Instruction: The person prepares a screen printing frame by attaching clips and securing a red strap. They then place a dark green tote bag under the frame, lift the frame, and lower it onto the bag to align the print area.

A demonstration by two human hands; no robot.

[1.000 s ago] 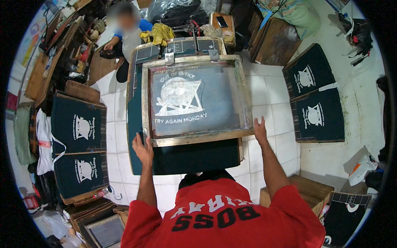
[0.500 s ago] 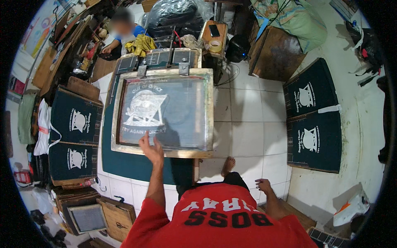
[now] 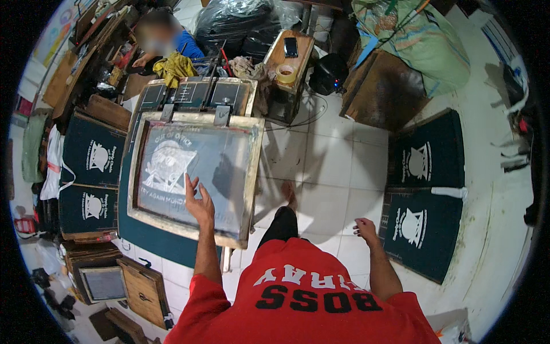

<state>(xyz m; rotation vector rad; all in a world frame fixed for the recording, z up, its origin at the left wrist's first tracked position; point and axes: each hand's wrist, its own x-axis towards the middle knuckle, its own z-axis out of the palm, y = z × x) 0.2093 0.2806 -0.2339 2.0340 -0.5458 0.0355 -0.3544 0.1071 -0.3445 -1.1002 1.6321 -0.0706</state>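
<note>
A wood-framed printing screen (image 3: 235,172) with a white beach-chair design and lettering lies over dark green fabric (image 3: 166,243). Two metal hinge clamps (image 3: 222,115) hold its far edge. My left hand (image 3: 199,202) is over the lower middle of the mesh, fingers spread and nothing in them; whether they touch the mesh I cannot tell. Out to my right, above the tiled floor, my right hand (image 3: 365,229) hangs with loosely bent, parted fingers and holds nothing.
Printed green panels (image 3: 409,198) lean along the right wall, with others (image 3: 89,189) at left. Behind the screen are a yellow cloth (image 3: 173,69) and a wooden stand (image 3: 293,69) bearing a phone (image 3: 291,47) and tape roll (image 3: 285,73). Another person (image 3: 189,45) sits far left.
The view has shifted, so the screen appears farther left and tilted. My foot has moved forward beside the table. My right hand appears higher, and my left hand remains over the screen.
</note>
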